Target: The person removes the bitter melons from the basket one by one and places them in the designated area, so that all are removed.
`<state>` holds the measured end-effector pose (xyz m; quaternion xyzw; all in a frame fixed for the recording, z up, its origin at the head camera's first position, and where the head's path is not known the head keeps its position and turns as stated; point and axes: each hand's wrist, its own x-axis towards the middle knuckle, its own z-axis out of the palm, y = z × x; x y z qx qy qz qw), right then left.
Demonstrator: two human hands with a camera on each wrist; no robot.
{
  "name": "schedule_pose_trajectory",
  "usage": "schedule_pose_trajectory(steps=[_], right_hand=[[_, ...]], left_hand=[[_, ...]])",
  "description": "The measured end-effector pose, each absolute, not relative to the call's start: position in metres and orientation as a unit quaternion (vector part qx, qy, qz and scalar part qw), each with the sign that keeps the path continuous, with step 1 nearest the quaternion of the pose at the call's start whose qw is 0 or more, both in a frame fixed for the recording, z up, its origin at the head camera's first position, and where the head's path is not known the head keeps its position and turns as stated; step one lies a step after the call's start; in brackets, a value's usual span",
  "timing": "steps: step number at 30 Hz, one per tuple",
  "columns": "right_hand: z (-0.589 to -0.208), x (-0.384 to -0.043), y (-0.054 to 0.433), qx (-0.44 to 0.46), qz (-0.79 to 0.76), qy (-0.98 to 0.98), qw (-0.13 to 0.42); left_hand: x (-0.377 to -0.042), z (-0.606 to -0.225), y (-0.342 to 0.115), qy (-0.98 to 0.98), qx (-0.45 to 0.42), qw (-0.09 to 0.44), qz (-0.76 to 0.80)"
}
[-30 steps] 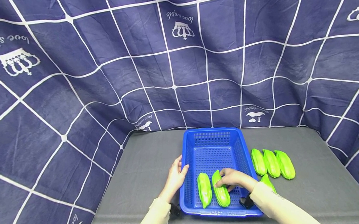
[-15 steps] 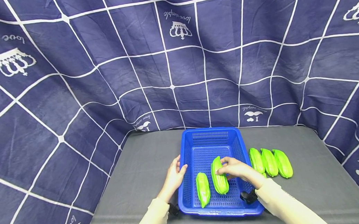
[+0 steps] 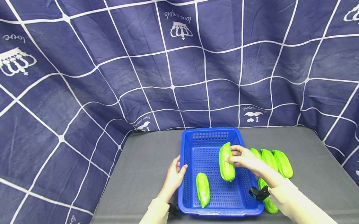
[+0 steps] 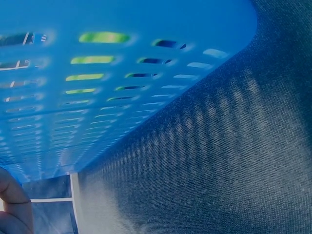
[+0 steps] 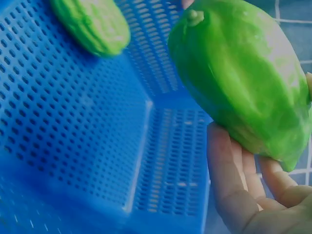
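Observation:
My right hand [image 3: 243, 159] grips a bright green ridged gourd [image 3: 226, 162], fingers and thumb around its right side, raised over the blue plastic basket [image 3: 221, 212]. In the right wrist view, the held gourd [image 5: 243, 78] shows a stub at one end and a pointed tip at the other, with fingers under it. My left hand [image 3: 174, 176] holds the basket's left rim, thumb over the edge. Only a bit of that left hand [image 4: 14, 202] enters the left wrist view, beside the perforated wall. A second green gourd [image 3: 203, 190] lies on the basket floor, front left.
Three more green gourds [image 3: 284, 163] lie side by side on the grey table [image 3: 145, 156], right of the basket. Another gourd [image 3: 271, 205] is partly hidden under my right wrist. A dark blue checked cloth [image 3: 192, 69] hangs behind the table and along its sides.
My right hand has lifted the gourd off the basket floor and carried it away from me and to the right. The left hand stays at the basket's rim.

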<state>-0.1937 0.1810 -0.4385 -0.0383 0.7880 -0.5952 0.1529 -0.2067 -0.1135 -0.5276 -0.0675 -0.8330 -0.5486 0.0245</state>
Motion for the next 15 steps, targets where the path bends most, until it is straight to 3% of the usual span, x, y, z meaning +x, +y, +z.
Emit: schedule_pose_trajectory(steps=[15], right_hand=[[-0.425, -0.178, 0.251, -0.006, -0.608, 0.789, 0.085]], left_hand=[[-0.206, -0.528, -0.113, -0.84, -0.061, 0.03, -0.539]])
